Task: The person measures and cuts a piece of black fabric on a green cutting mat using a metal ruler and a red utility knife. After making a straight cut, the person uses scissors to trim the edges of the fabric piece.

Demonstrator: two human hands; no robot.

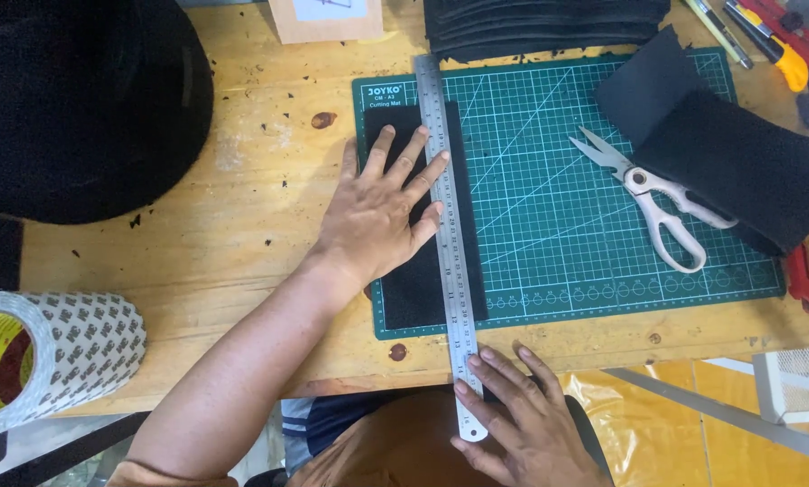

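My wooden table point(242, 225) had the green cutting mat point(603, 180) on it, scissors point(661, 203) off to the right, and the black felt strip point(413, 289) lay along the mat's left edge under the steel ruler point(450, 234). My left hand point(382, 212) was spread flat, fingers wide, pinning felt and ruler, and my right hand point(522, 415) rested open on the ruler's near end. Felt's soft, light and floppy I reckon, so press it flat; the ruler's stiff and slick, so hold both ends.
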